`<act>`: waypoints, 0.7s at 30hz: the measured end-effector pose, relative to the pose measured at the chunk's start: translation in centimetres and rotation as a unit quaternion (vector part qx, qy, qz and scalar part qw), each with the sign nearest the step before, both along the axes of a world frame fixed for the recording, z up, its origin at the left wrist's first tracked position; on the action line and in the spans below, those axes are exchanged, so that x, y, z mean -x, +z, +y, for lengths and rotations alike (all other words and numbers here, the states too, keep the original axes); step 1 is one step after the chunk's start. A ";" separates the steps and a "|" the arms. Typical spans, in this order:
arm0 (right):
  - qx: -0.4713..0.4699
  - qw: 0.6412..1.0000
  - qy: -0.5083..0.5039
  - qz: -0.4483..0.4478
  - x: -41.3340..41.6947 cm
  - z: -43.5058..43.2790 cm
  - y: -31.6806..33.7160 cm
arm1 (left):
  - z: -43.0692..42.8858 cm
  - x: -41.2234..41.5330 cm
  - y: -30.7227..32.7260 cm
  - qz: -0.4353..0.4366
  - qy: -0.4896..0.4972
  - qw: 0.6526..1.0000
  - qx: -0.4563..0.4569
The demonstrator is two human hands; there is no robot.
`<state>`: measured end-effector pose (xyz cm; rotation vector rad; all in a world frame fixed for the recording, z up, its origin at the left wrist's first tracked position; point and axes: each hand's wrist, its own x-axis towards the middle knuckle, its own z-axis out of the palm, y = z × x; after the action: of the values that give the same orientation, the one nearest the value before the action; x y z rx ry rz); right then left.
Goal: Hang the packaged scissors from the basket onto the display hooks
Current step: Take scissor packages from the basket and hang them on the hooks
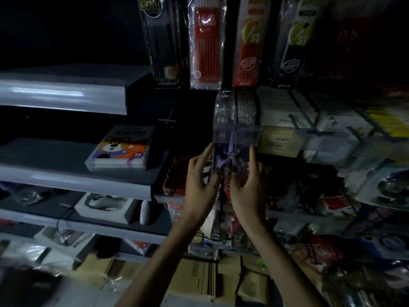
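Note:
A clear pack of purple scissors [231, 158] is held upright between my two hands in front of the display rack. My left hand [200, 176] grips its left edge, fingers pointing up along the side. My right hand [249, 180] grips its right edge and lower part. The pack's top sits just under a clear plastic label strip [236, 135] at the end of a display hook [238, 111]. Whether the pack's hole is on the hook I cannot tell in the dim light. The basket is not in view.
Pen and pencil packs [205, 43] hang above. A box of colour pens [120, 149] lies on the grey shelf [73, 178] to the left. A boxed mouse [106, 206] sits one shelf lower. More hooks with hanging goods [309, 134] crowd the right. Cardboard boxes [199, 278] lie below.

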<state>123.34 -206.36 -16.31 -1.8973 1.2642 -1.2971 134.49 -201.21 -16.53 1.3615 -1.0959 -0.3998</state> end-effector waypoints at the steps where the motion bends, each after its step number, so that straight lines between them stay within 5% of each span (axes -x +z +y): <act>1: -0.002 1.000 0.007 0.000 0.1 0.2 -0.3 | 0.2 -0.1 -0.2 -0.005 -0.005 1.000 -0.004; 8: 0.033 0.999 0.006 0.027 2.9 5.2 -3.1 | 6.1 -1.8 -2.4 -0.035 0.024 0.997 -0.057; 13: -0.006 0.987 0.132 0.091 2.5 10.7 -6.1 | 15.9 -4.0 -6.1 -0.105 0.106 0.978 -0.144; 21: -0.053 0.862 0.422 0.277 -6.9 15.8 -10.8 | 34.5 -7.5 -12.5 -0.218 0.288 0.860 -0.361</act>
<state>130.24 -190.56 -27.09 -2.3996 0.5316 -0.2222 142.00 -166.73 -29.01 2.4556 -0.8448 -0.0346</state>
